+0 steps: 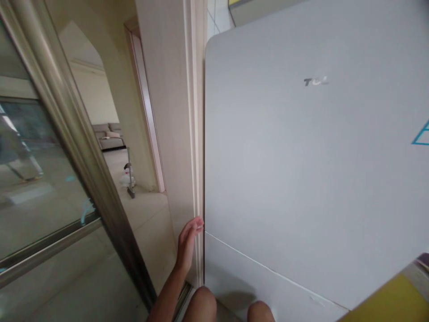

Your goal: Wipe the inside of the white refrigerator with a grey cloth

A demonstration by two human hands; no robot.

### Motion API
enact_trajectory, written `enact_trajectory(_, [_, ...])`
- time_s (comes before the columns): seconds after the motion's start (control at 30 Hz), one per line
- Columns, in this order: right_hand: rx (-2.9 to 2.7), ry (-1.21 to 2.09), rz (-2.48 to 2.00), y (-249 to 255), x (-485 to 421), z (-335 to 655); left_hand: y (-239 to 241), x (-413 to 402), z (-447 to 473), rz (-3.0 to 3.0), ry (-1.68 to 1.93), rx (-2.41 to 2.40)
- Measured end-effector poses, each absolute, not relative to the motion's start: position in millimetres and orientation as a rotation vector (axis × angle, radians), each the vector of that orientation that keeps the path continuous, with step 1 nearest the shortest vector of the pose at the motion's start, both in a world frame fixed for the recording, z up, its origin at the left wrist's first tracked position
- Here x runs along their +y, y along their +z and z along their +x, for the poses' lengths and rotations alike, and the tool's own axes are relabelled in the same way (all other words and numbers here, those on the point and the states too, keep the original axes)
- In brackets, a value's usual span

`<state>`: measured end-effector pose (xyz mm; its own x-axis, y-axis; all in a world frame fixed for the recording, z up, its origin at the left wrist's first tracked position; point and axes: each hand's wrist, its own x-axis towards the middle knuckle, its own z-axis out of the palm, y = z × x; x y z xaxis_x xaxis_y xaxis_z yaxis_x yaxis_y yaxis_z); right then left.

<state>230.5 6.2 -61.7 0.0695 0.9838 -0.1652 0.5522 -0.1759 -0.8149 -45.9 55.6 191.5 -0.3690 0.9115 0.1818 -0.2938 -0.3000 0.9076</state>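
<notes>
My left hand [189,238] reaches up from the bottom edge to the trim of the pale wooden door frame [193,147]. Its fingers are bent and pressed together, their tips at the narrow gap beside the fridge. A small pale spot shows between thumb and fingers, but I cannot make out what it is. The large light-grey fridge [288,170] fills the right side, its upper door closed above a lower door [254,277]. Nowhere in the frame does my right hand appear.
My bent knees [200,306] are at the bottom. A metal-framed glass door [77,134] slants across the left. Past the doorway are a broom-like tool [130,190], a white bag [126,180] and a grey sofa [110,136]. Something yellow [392,299] juts in at lower right.
</notes>
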Motion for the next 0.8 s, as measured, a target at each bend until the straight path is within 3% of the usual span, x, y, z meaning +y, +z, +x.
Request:
enact_trajectory(0.2, [-1.564, 1.416, -1.724, -80.6, 34.5, 229.5, 239.7, 105.0, -37.9, 1.004, 1.836, 0.756])
enact_trajectory(0.47, [-1.396, 0.771, -1.558, -75.5, 19.7, 233.1, 246.6, 132.8, -48.5, 1.075, 1.687, 0.832])
enact_trajectory(0.8, [-1.369, 0.392, -1.525, -63.0, 9.8, 188.9, 244.4, 175.3, -37.6, 1.152, 1.553, 1.053])
